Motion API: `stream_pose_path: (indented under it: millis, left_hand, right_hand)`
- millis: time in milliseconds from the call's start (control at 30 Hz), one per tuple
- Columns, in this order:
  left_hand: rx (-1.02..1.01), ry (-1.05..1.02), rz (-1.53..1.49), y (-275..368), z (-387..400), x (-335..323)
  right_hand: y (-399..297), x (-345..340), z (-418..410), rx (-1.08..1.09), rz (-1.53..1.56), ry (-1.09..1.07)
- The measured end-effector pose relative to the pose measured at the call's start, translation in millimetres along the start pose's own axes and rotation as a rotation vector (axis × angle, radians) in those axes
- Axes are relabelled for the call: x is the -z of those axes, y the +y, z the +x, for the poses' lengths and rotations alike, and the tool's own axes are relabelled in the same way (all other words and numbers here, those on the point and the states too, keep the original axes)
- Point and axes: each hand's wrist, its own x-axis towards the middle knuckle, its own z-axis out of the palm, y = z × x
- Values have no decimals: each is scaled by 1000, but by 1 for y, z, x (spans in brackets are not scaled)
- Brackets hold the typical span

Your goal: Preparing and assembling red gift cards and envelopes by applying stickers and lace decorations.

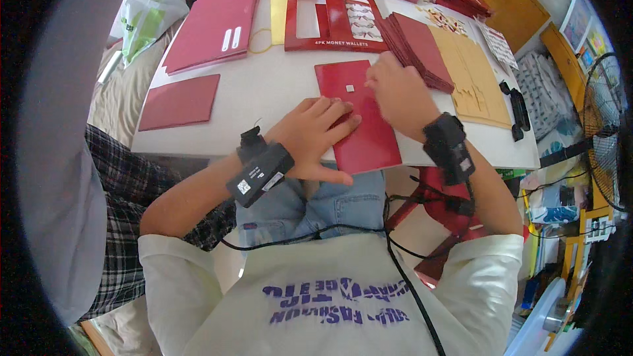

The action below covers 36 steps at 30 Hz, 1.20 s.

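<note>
A red card wallet lies upright before me at the table's near edge, with a small white square on its upper half. My left hand rests on the wallet's left side, palm down, fingers spread and thumb near its lower edge. Over the wallet's upper right edge is my right hand, its fingers curled; whether anything is pinched in them is hidden. Just beyond that hand lies a fanned stack of dark red cards. Behind the wallet sits a red window package marked as money wallets.
A stack of large red sheets lies left, above a single red card. Tan paper pieces and a black object are right. A fan stands beside the table. A person in plaid trousers is on my left.
</note>
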Motion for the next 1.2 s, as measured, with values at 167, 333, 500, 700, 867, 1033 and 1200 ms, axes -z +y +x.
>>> stream_pose_path:
  millis: [167,333,500,700,867,1033,1200]
  left_hand:
    - [1,50,55,1,-4,1]
    - [21,-21,3,3,1,2]
    - [47,-11,-32,2,-2,2]
    - [73,-17,-82,4,-2,6]
    - [84,-10,-97,2,1,5]
    - [100,-31,-109,2,-1,6]
    - [105,-38,-106,3,1,7]
  right_hand:
    - [57,9,-10,-194,12,130]
    - [161,11,-10,-412,109,244]
    - [237,-15,7,-357,68,290]
    - [328,-41,28,-357,-52,179]
    - [370,-56,39,-572,-84,86]
    - [359,-57,50,-774,274,-95]
    - [354,-55,32,-688,209,84]
